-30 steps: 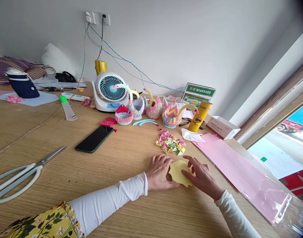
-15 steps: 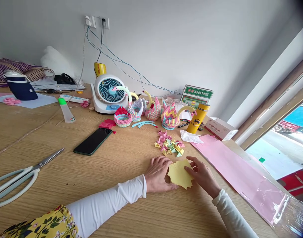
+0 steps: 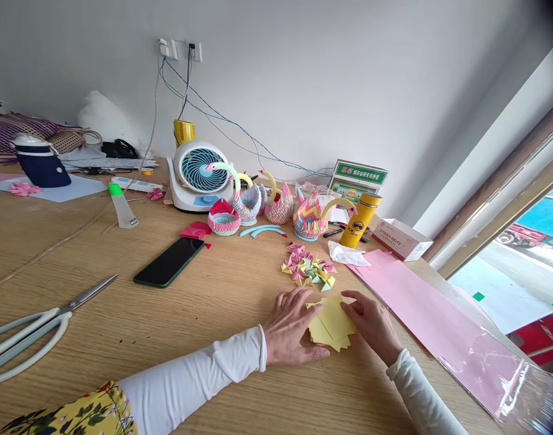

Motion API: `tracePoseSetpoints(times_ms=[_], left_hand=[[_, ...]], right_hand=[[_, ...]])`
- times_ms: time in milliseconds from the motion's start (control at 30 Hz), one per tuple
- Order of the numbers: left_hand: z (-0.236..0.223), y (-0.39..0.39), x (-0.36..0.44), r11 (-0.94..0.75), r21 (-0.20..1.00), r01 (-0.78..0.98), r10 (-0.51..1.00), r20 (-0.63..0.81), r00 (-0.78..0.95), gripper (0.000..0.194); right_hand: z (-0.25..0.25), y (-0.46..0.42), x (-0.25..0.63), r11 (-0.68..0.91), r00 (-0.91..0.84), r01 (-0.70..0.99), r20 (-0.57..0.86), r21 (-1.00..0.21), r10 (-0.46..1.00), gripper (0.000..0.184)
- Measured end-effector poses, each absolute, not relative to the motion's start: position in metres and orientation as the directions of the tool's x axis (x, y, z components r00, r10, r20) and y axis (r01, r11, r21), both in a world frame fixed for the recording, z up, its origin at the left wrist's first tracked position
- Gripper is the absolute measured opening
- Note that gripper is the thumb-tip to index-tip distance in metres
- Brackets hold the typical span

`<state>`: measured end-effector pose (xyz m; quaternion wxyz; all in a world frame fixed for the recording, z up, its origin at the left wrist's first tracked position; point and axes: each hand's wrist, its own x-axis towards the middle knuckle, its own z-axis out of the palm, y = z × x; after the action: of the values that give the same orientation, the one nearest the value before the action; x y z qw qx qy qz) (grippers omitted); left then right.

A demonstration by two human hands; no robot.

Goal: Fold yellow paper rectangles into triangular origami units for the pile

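Note:
A small stack of yellow paper squares (image 3: pixel 331 324) lies fanned on the wooden table (image 3: pixel 213 338). My left hand (image 3: pixel 291 326) rests on the stack's left side, fingers pressed on the sheets. My right hand (image 3: pixel 371 326) holds the right side, its fingers pinching the top sheet. Just beyond the hands sits a pile of small folded paper pieces (image 3: pixel 309 268) in pink, yellow and green.
A pink sheet in clear wrap (image 3: pixel 444 329) runs along the right edge. Several origami swans (image 3: pixel 281 205), a desk fan (image 3: pixel 199 175), a yellow flask (image 3: pixel 359 221) and a sticky-note box (image 3: pixel 401 239) stand behind. A black phone (image 3: pixel 169 262) and scissors (image 3: pixel 36 326) lie to the left.
The yellow sheets have been turned and shifted under both hands, showing more fanned corners at the lower edge. Both hands stay on the stack.

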<state>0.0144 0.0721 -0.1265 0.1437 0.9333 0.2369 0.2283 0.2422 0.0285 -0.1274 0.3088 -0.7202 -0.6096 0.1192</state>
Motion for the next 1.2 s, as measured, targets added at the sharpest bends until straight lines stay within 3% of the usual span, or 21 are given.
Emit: tracePoseSetpoints(times_ms=[100, 367, 733, 933, 1000, 1067, 1200], left_hand=[[-0.124, 0.069, 0.012, -0.866, 0.328, 0.377, 0.482, 0.349, 0.803, 0.064], [-0.129, 0.067, 0.014, -0.874, 0.27, 0.403, 0.48, 0.355, 0.802, 0.062], [-0.119, 0.061, 0.012, -0.869, 0.267, 0.418, 0.488, 0.312, 0.815, 0.05], [-0.118, 0.06, 0.012, -0.872, 0.276, 0.403, 0.479, 0.322, 0.817, 0.048], [-0.117, 0.06, 0.012, -0.873, 0.284, 0.396, 0.477, 0.334, 0.813, 0.047], [-0.115, 0.061, 0.013, -0.865, 0.32, 0.387, 0.49, 0.369, 0.79, 0.045], [-0.116, 0.067, 0.015, -0.739, 0.57, 0.36, 0.642, 0.434, 0.632, 0.038]], right_hand=[[-0.126, 0.028, 0.245, -0.069, 0.225, 0.824, 0.213, -0.563, 0.951, 0.038], [-0.123, 0.025, 0.25, -0.066, 0.193, 0.905, 0.266, -0.42, 0.944, 0.039], [-0.118, 0.024, 0.238, 0.091, 0.049, 0.899, 0.304, -0.428, 0.951, 0.039], [-0.12, 0.024, 0.247, 0.037, 0.109, 0.923, 0.352, -0.384, 0.93, 0.039], [-0.119, 0.025, 0.248, 0.015, 0.157, 0.907, 0.373, -0.42, 0.914, 0.042], [-0.117, 0.025, 0.247, 0.033, 0.198, 0.843, 0.367, -0.536, 0.909, 0.045], [-0.111, 0.023, 0.235, 0.165, 0.183, 0.663, 0.372, -0.73, 0.91, 0.052]])
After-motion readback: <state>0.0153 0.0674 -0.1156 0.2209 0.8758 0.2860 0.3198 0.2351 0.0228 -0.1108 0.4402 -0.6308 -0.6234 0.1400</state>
